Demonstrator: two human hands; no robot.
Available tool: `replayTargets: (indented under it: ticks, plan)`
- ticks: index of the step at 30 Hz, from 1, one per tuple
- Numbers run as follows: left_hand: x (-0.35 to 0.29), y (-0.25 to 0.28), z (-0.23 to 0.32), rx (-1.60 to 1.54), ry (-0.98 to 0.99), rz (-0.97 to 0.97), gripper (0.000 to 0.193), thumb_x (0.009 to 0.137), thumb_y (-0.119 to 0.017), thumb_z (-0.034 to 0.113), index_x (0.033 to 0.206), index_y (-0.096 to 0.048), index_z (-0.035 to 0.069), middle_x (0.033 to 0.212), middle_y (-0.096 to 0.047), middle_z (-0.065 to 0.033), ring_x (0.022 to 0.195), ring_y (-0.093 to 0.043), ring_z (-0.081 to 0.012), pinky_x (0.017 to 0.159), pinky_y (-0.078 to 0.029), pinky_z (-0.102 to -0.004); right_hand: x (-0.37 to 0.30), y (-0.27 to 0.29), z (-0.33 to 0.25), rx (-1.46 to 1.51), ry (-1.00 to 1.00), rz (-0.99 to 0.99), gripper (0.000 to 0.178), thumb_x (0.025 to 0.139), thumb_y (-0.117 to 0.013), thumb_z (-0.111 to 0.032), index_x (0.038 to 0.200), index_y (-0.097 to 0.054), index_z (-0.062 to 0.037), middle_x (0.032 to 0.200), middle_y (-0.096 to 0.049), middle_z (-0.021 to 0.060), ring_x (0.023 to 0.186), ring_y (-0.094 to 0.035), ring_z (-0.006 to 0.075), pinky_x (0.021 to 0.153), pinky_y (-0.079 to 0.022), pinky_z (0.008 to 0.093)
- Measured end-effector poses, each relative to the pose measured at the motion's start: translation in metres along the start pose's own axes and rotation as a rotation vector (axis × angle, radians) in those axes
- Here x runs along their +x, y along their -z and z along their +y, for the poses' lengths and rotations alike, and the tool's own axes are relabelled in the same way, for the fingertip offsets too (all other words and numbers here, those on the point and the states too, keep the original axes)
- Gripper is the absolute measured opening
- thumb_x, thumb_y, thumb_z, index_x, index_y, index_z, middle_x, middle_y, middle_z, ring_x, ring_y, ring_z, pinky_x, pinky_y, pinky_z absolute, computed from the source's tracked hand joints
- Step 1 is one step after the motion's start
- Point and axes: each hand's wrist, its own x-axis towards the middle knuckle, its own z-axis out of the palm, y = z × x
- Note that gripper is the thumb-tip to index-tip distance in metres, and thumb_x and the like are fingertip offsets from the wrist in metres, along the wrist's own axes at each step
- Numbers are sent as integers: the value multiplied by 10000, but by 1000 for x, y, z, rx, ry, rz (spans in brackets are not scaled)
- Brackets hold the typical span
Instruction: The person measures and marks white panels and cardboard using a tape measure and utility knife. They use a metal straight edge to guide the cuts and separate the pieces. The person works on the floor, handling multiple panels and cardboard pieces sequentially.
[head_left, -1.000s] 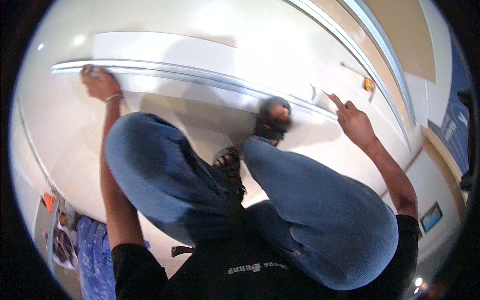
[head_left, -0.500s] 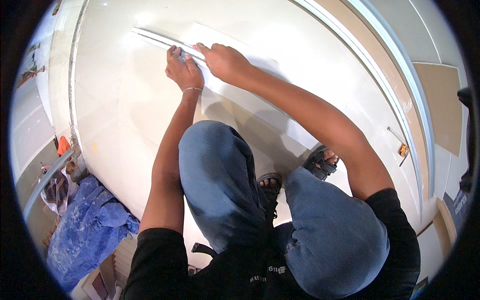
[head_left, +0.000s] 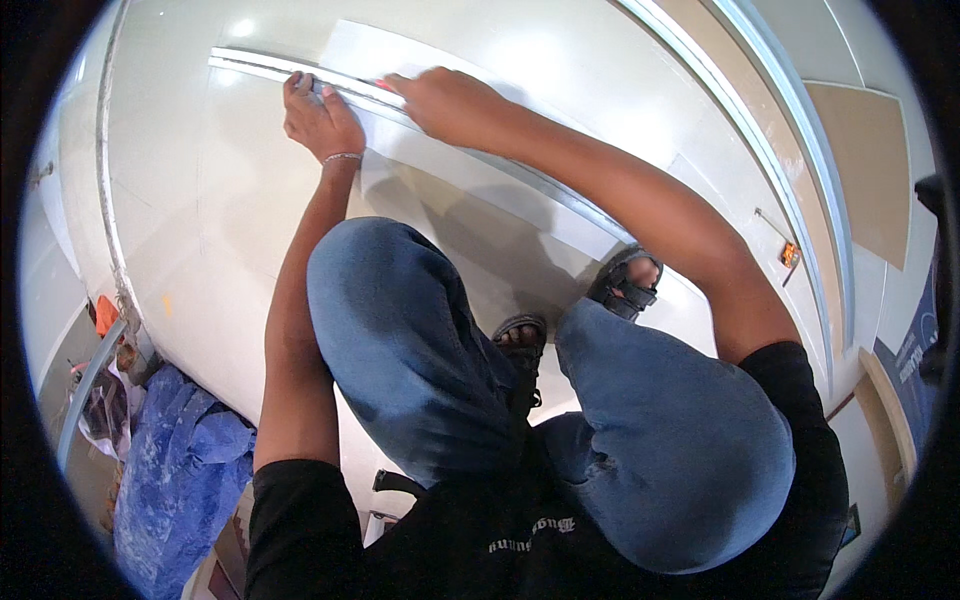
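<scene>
A long pale metal channel lies slantwise across a white board strip on the floor. My left hand grips the channel near its far left part, fingers over the far edge and thumb on the near side. Farther right along it, my right hand is closed, slightly blurred, on a small red tool. Only a red bit of that tool shows past the fingers, at the channel's edge; its kind and tip are hidden. The channel's near end reaches my sandalled right foot.
Long metal profiles run along the right side, beside a brown board. A small orange tool, perhaps a tape measure, lies near them. At lower left are a crumpled blue tarp and a clear plastic bag.
My right hand has slid rightward along the channel with the red tool, widening the gap to my left hand. The left hand keeps its hold; the whole view has shifted slightly.
</scene>
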Motion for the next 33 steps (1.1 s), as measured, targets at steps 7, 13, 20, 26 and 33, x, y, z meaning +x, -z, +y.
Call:
replayTargets:
  ticks: [7, 13, 20, 26, 33]
  plan:
    - [0, -1, -4, -6, 61, -47, 524, 1040, -524, 282, 1476, -531, -8, 1587, -517, -160, 1479, -461, -338, 1249, -202, -555, -163, 47, 31, -111, -196, -238, 540, 1065, -581, -147, 1600, -510, -138, 984, -694, 190, 816, -718, 359, 720, -604, 487]
    - [2, -4, -6, 6, 43, -17, 622, 1022, -506, 338, 1551, -450, 14, 1531, -593, -172, 1447, -503, -359, 1232, -231, -572, -310, 87, 59, -146, -260, -276, 601, 1103, -608, -205, 1676, -427, -218, 959, -649, 138, 713, -670, 287, 652, -591, 425]
    - [4, -5, -14, 82, 6, -19, 601, 1044, -489, 345, 1547, -475, 18, 1564, -547, -168, 1450, -512, -349, 1238, -248, -551, -451, 123, 75, -181, -475, -377, 656, 1067, -665, -174, 1677, -427, -215, 957, -640, 143, 718, -664, 290, 646, -585, 428]
    - [6, -7, -20, 97, 19, -19, 633, 1049, -468, 400, 1561, -483, 28, 1561, -553, -153, 1460, -502, -338, 1225, -260, -564, -547, 141, 93, -150, -519, -362, 664, 1040, -690, -121, 1657, -455, -189, 972, -641, 146, 757, -678, 297, 681, -598, 435]
    - [5, -9, -24, 37, 50, 3, 581, 1063, -477, 414, 1483, -589, 28, 1573, -531, -136, 1469, -490, -347, 1231, -273, -558, -641, 188, 85, -315, -635, -458, 655, 1039, -681, -138, 1647, -455, -226, 1039, -684, 141, 813, -718, 312, 733, -652, 435]
